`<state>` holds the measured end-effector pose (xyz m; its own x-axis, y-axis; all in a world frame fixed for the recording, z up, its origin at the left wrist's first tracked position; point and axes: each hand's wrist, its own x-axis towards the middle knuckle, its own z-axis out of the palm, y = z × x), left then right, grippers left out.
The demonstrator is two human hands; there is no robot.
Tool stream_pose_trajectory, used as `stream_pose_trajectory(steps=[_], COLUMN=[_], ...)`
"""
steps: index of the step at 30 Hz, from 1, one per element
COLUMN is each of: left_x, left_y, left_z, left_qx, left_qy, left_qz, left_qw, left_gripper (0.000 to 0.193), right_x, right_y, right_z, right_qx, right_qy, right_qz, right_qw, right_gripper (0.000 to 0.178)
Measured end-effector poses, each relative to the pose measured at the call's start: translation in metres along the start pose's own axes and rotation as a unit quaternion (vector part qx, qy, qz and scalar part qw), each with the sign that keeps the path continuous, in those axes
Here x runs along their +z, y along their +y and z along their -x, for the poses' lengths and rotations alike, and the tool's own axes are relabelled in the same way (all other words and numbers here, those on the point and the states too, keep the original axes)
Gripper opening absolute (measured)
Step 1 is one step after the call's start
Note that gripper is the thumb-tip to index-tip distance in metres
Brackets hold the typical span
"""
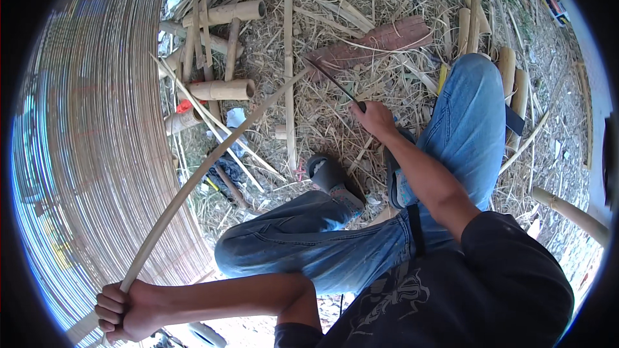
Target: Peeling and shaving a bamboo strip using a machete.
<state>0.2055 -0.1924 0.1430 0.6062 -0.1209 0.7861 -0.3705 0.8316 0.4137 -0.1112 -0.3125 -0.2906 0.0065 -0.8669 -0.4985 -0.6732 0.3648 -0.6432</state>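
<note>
My left hand (pixel 129 310), at the lower left, is closed in a fist around a long bamboo strip (pixel 209 161). The strip bows up and to the right, and its far end meets the knife's blade near the tip. In my right hand (pixel 376 120), fingers wrapped, is the dark handle of a knife (pixel 335 82). Its narrow blade points up and left over the left end of a reddish wooden board (pixel 387 38) lying on the ground. Whether the blade touches the strip or only crosses it, I cannot tell.
A large slatted bamboo screen (pixel 97 122) fills the left side. Bamboo tubes (pixel 222 90) are stacked beside it, and more bamboo pieces (pixel 507 67) lie past my right knee. An upright-running strip (pixel 289 38) and many shavings (pixel 342 129) cover the ground around my sandals (pixel 329 171).
</note>
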Motion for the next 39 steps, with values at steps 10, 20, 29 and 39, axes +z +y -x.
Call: stream_pose_trajectory(steps=[10, 20, 29, 39], left_x=[-0.002, -0.003, -0.008, 0.002], left_y=[-0.009, -0.013, -0.016, -0.025], left_z=[-0.008, 0.0, 0.0, 0.009], left_qx=[0.047, 0.076, 0.073, 0.099], left_qy=[0.072, 0.128, 0.16, 0.202], left_qz=[-0.096, -0.171, -0.211, -0.227], left_qw=[0.992, 0.974, 0.962, 0.947], left_gripper=[0.044, 0.044, 0.045, 0.047], right_x=[0.009, 0.012, 0.002, 0.026], right_y=[-0.061, -0.028, -0.058, -0.03], right_z=[0.027, 0.016, 0.041, 0.024], right_qx=[-0.349, -0.185, -0.426, -0.175], right_qy=[-0.002, 0.055, 0.005, 0.036], right_qz=[-0.045, 0.061, -0.001, 0.01], right_qw=[0.936, 0.979, 0.905, 0.984], right_gripper=[0.049, 0.057, 0.048, 0.056])
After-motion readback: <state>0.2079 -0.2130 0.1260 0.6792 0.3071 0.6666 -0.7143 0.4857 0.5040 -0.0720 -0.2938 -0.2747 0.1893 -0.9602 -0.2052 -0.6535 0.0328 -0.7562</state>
